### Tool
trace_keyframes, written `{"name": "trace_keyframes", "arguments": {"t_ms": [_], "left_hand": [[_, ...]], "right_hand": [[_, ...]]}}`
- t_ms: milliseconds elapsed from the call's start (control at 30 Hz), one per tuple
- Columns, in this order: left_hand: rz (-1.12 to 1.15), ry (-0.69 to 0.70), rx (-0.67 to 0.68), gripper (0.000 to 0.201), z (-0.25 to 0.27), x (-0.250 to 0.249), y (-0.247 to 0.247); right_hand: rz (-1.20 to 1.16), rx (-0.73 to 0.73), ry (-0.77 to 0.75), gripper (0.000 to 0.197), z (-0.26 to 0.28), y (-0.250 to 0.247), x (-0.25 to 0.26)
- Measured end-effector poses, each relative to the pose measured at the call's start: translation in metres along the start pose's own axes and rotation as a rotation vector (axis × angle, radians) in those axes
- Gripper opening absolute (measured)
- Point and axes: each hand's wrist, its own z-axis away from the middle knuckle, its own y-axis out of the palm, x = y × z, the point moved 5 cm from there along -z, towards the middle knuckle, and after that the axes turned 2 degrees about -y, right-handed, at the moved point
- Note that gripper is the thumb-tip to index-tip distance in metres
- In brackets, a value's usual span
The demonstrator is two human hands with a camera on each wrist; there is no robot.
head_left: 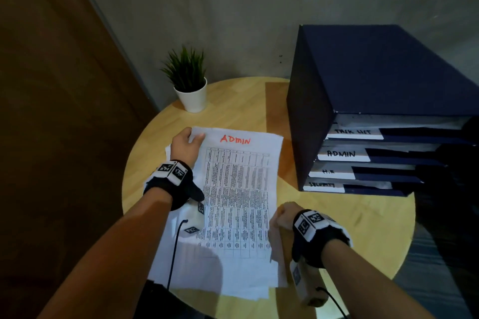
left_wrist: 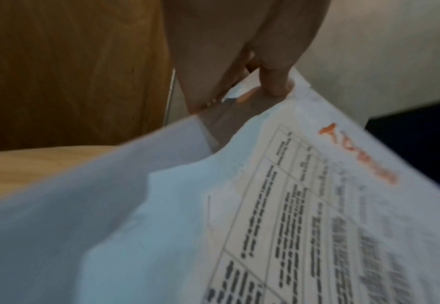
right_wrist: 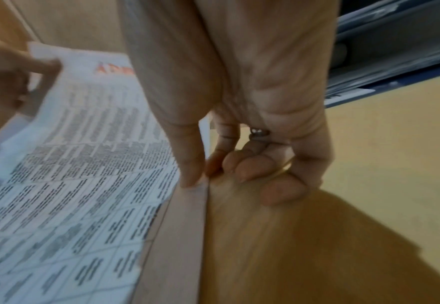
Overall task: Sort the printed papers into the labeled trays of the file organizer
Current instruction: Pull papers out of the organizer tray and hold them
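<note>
— Both forearms fill my view. My left hand [head_left: 187, 143] pinches the ADMIN sheet [head_left: 238, 189] at its top corner; my right hand [head_left: 281, 217] pinches its right edge. It's on the paper stack [head_left: 228, 274] on the table [head_left: 337, 215].

— Only one sheet?

— Looks so. I'd lift it flat, then slide it into the ADMIN tray [head_left: 344, 154] of the organizer [head_left: 375, 72].
</note>
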Motion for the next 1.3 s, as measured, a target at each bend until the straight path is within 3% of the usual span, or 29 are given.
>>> {"name": "trace_keyframes", "arguments": {"t_ms": [100,167,233,400,600,667,733,800,900,1067,1100,1167,1300], "left_hand": [[0.105,0.019,0.078,0.013,0.013,-0.034,-0.016],[0.192,0.041,0.145,0.019,0.023,-0.057,-0.028],[0.279,0.056,0.210,0.017,0.034,-0.079,-0.039],[0.460,0.130,0.345,0.024,0.056,-0.133,-0.065],[0.610,0.218,0.393,0.024,0.088,-0.174,-0.080],[0.623,0.215,0.379,0.018,0.099,-0.176,-0.077],[0.497,0.194,0.348,0.011,0.108,-0.169,-0.070],[0.256,0.167,0.370,0.006,0.118,-0.154,-0.060],[-0.017,0.079,0.508,0.045,0.137,-0.128,-0.045],[-0.092,-0.105,0.648,0.078,0.165,-0.096,-0.021],[-0.157,-0.095,0.656,0.069,0.169,-0.095,-0.016],[-0.230,-0.080,0.652,0.028,0.183,-0.098,-0.003],[-0.282,-0.104,0.665,0.031,0.199,-0.085,0.019]], "right_hand": [[-0.216,-0.116,-0.086,0.056,0.015,-0.015,0.004],[-0.414,-0.228,-0.207,0.077,0.035,-0.029,0.017],[-0.513,-0.272,-0.319,0.085,0.056,-0.042,0.032],[-0.753,-0.213,-0.514,0.046,0.110,-0.067,0.067],[-0.710,-0.180,-0.588,0.023,0.153,-0.080,0.071],[-0.750,-0.236,-0.570,0.027,0.167,-0.085,0.064],[-0.821,-0.289,-0.551,0.045,0.176,-0.088,0.054],[-0.900,-0.314,-0.536,0.052,0.184,-0.092,0.047],[-1.006,-0.371,-0.516,0.050,0.194,-0.096,0.036],[-1.137,-0.412,-0.427,0.054,0.208,-0.088,0.004],[-1.154,-0.423,-0.391,0.055,0.210,-0.084,-0.005],[-1.178,-0.455,-0.320,0.058,0.212,-0.076,-0.026],[-1.289,-0.424,-0.246,0.052,0.212,-0.059,-0.058]]}}
